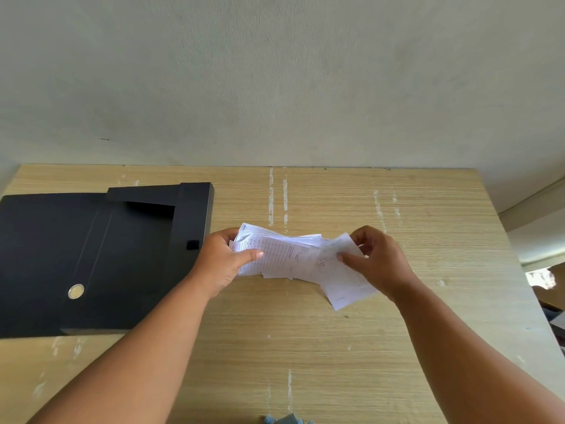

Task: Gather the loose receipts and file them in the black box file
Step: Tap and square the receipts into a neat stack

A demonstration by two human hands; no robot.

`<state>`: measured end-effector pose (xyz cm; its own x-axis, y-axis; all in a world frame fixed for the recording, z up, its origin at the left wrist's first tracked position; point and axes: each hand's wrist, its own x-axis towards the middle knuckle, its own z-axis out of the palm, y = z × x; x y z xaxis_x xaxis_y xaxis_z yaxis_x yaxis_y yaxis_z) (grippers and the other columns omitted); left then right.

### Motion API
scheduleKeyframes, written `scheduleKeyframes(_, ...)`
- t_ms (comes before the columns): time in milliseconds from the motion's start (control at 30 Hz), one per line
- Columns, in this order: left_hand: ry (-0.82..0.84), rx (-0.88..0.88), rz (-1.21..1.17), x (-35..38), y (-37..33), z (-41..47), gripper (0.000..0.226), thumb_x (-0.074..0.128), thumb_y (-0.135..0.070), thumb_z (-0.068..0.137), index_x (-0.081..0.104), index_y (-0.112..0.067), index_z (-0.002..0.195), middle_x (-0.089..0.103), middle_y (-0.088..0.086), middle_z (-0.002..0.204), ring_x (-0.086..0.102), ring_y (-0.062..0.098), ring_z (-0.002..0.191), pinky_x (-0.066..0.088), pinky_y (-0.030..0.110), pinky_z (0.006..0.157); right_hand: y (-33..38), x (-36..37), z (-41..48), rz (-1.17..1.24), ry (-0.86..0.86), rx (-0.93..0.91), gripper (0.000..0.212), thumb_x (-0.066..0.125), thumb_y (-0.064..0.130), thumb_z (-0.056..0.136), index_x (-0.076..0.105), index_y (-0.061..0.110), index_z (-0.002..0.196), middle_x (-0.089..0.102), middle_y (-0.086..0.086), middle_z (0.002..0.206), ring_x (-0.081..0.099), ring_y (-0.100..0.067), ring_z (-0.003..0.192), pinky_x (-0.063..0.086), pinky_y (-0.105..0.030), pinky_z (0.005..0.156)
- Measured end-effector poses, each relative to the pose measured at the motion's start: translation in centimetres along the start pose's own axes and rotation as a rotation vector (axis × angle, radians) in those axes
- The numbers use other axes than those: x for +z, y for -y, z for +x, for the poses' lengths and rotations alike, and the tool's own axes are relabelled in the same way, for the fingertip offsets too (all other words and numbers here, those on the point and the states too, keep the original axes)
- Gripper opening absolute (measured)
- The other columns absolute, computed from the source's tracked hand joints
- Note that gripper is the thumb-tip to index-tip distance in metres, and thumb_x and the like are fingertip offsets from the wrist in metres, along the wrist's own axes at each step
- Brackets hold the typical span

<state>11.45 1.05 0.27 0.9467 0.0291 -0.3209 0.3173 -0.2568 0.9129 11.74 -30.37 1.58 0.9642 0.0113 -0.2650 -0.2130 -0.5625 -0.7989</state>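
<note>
A bundle of white receipts [290,255] is held above the middle of the wooden table [336,347]. My left hand [221,261] grips the bundle's left end, thumb on top of a gridded slip. My right hand [379,261] pinches a single loose receipt [345,283] that hangs at an angle off the bundle's right end. The black box file [101,258] lies open on the table's left side, its lid folded out to the left and its inside dark; I see no papers in it.
A pale wall [275,87] rises right behind the table's far edge. The table's right edge drops off near some clutter on the floor [547,286]. A blue-grey scrap [284,420] shows at the bottom edge.
</note>
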Motion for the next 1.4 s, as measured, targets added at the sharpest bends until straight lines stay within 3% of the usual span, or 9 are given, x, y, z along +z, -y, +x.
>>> scheduleKeyframes(300,-0.057,-0.041,-0.013,0.1,0.1,0.2,0.023,0.091,-0.015,0.075,0.079,-0.025,0.093,0.081,-0.006,0.093,0.078,0.015,0.086,0.064,0.039,0.078,4.2,-2.8,1.0,-0.101,-0.060,-0.193,0.019,0.073,0.023,0.090,0.075,0.040,0.083,0.073,0.028,0.085,0.064,0.000,0.081,0.045,-0.022,0.062)
scheduleKeyframes(467,-0.029,-0.031,-0.018,-0.1,-0.1,0.0,0.026,0.090,-0.012,0.076,0.079,-0.032,0.088,0.081,-0.004,0.093,0.077,0.018,0.088,0.063,0.041,0.078,6.3,-2.0,1.6,-0.201,0.001,-0.303,0.018,0.071,0.019,0.093,0.077,0.036,0.089,0.072,0.032,0.086,0.064,0.007,0.080,0.043,-0.006,0.061)
scheduleKeyframes(533,-0.010,-0.022,-0.014,-0.1,-0.2,-0.1,0.029,0.089,-0.011,0.076,0.079,-0.036,0.089,0.081,-0.005,0.093,0.077,0.016,0.087,0.064,0.036,0.075,7.3,-1.2,1.6,-0.254,0.018,-0.374,0.010,0.073,0.019,0.093,0.080,0.025,0.096,0.077,0.017,0.088,0.065,-0.001,0.081,0.045,-0.009,0.068)
scheduleKeyframes(667,-0.003,-0.019,-0.038,0.2,-0.2,-0.4,0.030,0.088,-0.007,0.076,0.080,-0.032,0.091,0.080,-0.003,0.093,0.077,0.014,0.086,0.063,0.030,0.066,9.0,1.5,1.3,-0.394,0.108,-0.534,0.014,0.073,0.018,0.094,0.080,0.011,0.105,0.074,-0.004,0.109,0.065,-0.023,0.103,0.052,-0.039,0.092)
scheduleKeyframes(967,0.006,-0.030,-0.090,0.5,-0.2,-0.5,0.031,0.087,-0.003,0.077,0.080,-0.032,0.088,0.080,-0.006,0.092,0.077,0.011,0.085,0.060,0.024,0.059,9.1,5.6,1.1,-0.417,0.142,-0.482,0.027,0.071,0.035,0.094,0.074,0.018,0.113,0.065,0.002,0.124,0.064,-0.021,0.112,0.039,-0.046,0.108)
scheduleKeyframes(1133,-0.007,-0.036,-0.033,-0.1,-0.1,-0.2,0.027,0.088,-0.010,0.077,0.079,-0.030,0.092,0.081,-0.008,0.093,0.077,0.010,0.085,0.059,0.021,0.065,6.0,3.1,1.2,-0.185,-0.155,-0.290,0.078,0.074,0.075,0.068,0.062,0.023,0.124,0.060,0.009,0.128,0.058,-0.011,0.118,0.042,-0.038,0.104)
scheduleKeyframes(1267,-0.020,-0.027,-0.041,0.0,-0.3,0.0,0.028,0.090,-0.015,0.076,0.079,-0.037,0.090,0.081,-0.012,0.095,0.076,0.007,0.089,0.060,0.022,0.069,2.8,2.7,0.3,0.303,-0.030,0.039,0.117,0.093,0.061,0.054,0.038,0.028,0.153,0.054,0.004,0.137,0.061,-0.008,0.117,0.051,-0.024,0.088)
scheduleKeyframes(1333,-0.013,-0.009,-0.075,0.2,-0.5,-0.1,0.033,0.089,-0.012,0.077,0.079,-0.041,0.090,0.081,-0.014,0.096,0.076,0.006,0.092,0.059,0.017,0.067,1.8,3.6,0.0,0.404,0.039,0.093,0.115,0.096,0.047,0.054,0.040,0.026,0.152,0.062,0.001,0.126,0.067,-0.008,0.108,0.057,-0.020,0.076)
scheduleKeyframes(1400,-0.012,0.000,-0.085,0.5,-0.6,0.0,0.034,0.088,-0.011,0.077,0.079,-0.041,0.092,0.081,-0.013,0.098,0.076,0.006,0.092,0.059,0.017,0.067,1.3,4.5,0.1,0.466,0.032,0.116,0.093,0.099,0.035,0.060,0.054,0.021,0.140,0.073,-0.001,0.114,0.074,-0.014,0.102,0.060,-0.022,0.073)
